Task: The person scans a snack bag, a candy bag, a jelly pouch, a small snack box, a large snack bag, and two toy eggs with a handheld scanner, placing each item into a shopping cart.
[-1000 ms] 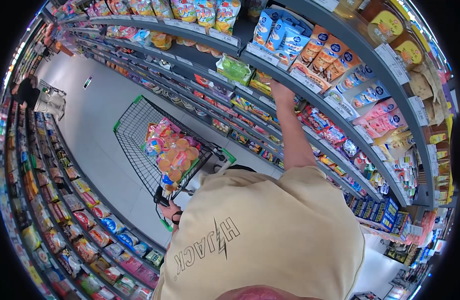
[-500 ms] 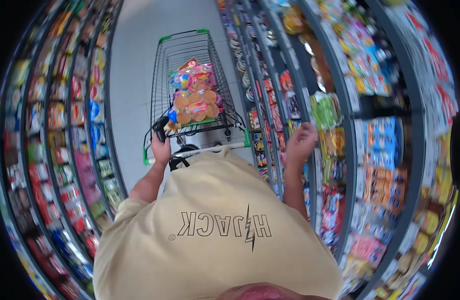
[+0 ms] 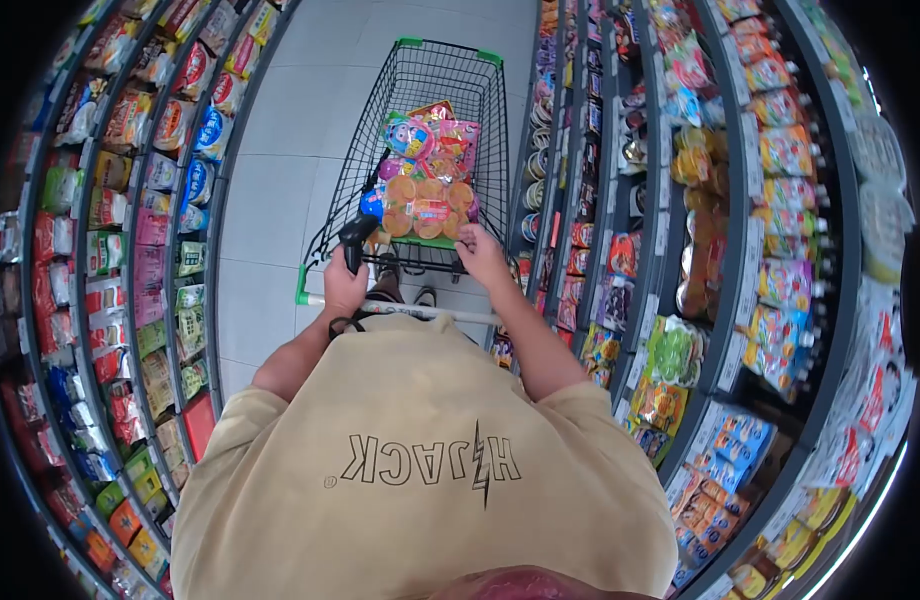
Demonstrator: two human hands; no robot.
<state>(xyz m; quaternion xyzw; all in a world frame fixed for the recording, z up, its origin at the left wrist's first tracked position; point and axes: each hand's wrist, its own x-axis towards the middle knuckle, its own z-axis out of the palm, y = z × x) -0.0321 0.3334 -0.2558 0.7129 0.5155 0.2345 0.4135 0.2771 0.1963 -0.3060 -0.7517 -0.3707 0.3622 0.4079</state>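
My left hand [image 3: 347,283] is wrapped round the handle of a black handheld device [image 3: 356,240], above the left part of the cart's pale push bar [image 3: 460,314]. Just beyond the bar, at the near right corner of the basket, is my right hand [image 3: 477,250], its fingers partly bent beside a pack of round orange-brown items [image 3: 430,208]. Whether those fingers touch the pack or hold anything is unclear. Behind that pack, inside the wire cart [image 3: 445,75], lie a blue and pink round package [image 3: 408,137] and a pink package [image 3: 457,145].
Shelves of bagged snacks [image 3: 110,250] run along the left. On the right stand more shelves with cups, pouches [image 3: 780,150] and a green package [image 3: 675,350]. Grey floor tiles [image 3: 280,180] show between the left shelves and the cart. My shoes show under the bar.
My right hand has moved from beside the right shelves to the cart's near right corner. The cart now appears further right in view, and the shelves have shifted. My left hand keeps the black device.
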